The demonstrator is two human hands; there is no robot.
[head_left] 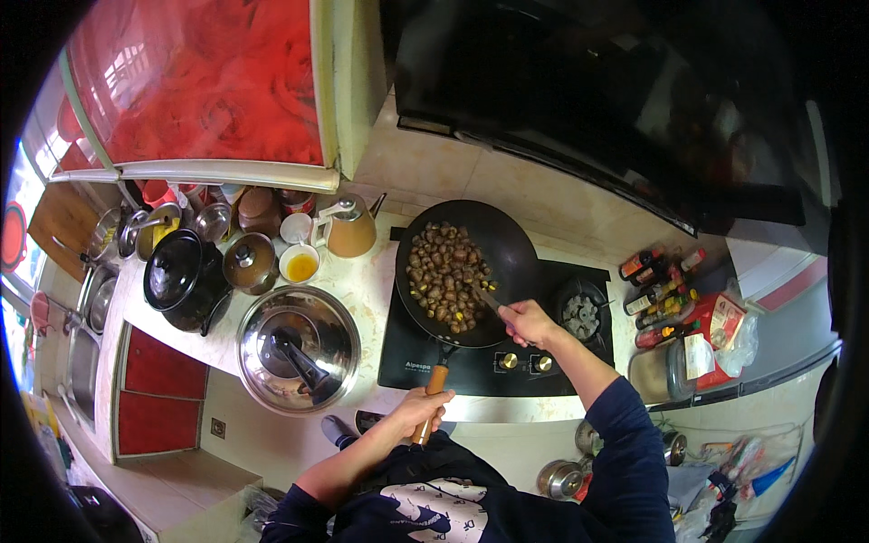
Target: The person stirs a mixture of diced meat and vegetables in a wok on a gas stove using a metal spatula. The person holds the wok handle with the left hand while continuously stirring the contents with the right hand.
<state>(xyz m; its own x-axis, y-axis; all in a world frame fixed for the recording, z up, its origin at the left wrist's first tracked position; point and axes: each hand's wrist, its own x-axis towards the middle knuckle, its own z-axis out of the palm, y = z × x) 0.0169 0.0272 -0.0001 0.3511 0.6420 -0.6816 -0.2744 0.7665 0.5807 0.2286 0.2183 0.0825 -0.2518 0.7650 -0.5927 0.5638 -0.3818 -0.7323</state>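
Observation:
A dark wok (510,234) sits tilted on the left burner, filled on its left side with brown chestnuts (445,271), a few showing yellow flesh. My left hand (422,412) grips the wok's wooden handle (438,380) near the counter's front edge. In my right hand (529,323) is a flat-bladed cooking utensil (486,298); its tip meets the right edge of the chestnuts. Whether it is a spatula or a knife is hard to tell. Beneath the wok lies a black gas cooktop (468,380) with brass-coloured knobs (508,361).
A large steel lid (339,339), a black lidded pot (178,271), a cup of yellow liquid (301,265) and a kettle (353,231) crowd the counter's left. The bare right burner (580,315) adjoins several sauce bottles (655,298). A black range hood (543,108) overhangs the back.

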